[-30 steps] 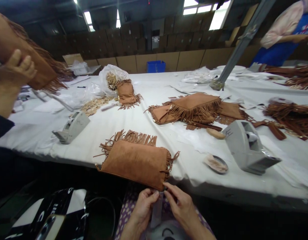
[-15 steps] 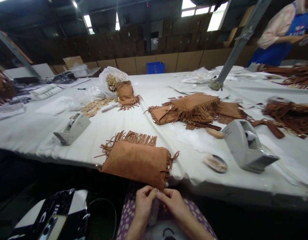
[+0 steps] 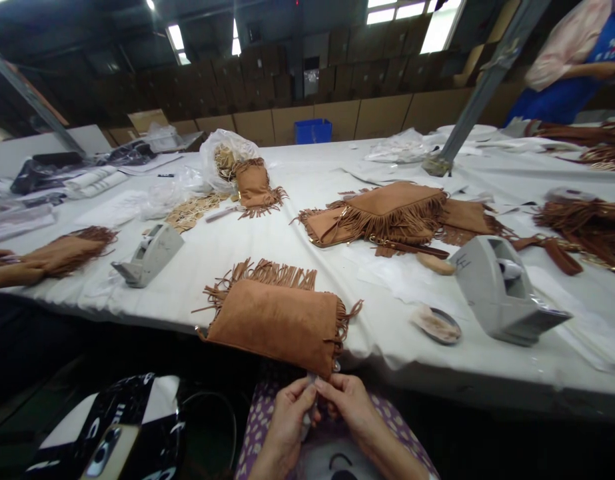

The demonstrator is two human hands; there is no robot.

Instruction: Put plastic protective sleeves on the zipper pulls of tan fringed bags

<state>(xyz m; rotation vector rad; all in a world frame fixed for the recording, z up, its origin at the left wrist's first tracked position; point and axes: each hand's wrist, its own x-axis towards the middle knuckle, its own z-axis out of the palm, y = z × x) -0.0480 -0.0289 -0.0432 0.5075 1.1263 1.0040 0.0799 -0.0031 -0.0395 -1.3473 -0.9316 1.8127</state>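
A brown suede pouch [image 3: 274, 323] with fringe along its far side and right end lies at the table's front edge. Just below its near right corner, my left hand [image 3: 290, 413] pinches a small translucent plastic piece [image 3: 307, 421], whose lower part hangs beneath the fingers. My right hand [image 3: 350, 403] meets it there, thumb and fingertips closed on the top of the same piece. A metal bit [image 3: 336, 366] shows at the pouch corner above my fingers. Whether the plastic is joined to the pouch is hidden.
Grey tape dispensers stand left [image 3: 150, 257] and right [image 3: 504, 290]. A small round dish [image 3: 440, 325] sits nearby. More fringed pouches [image 3: 382, 210] are piled behind. At far left a co-worker's hand [image 3: 12, 275] holds another pouch [image 3: 70, 252]. A metal post [image 3: 480, 93] rises from the table.
My left fingers have curled further around the plastic piece, so less of it hangs free. A co-worker's hands and a fringed pouch have come down onto the table at far left.
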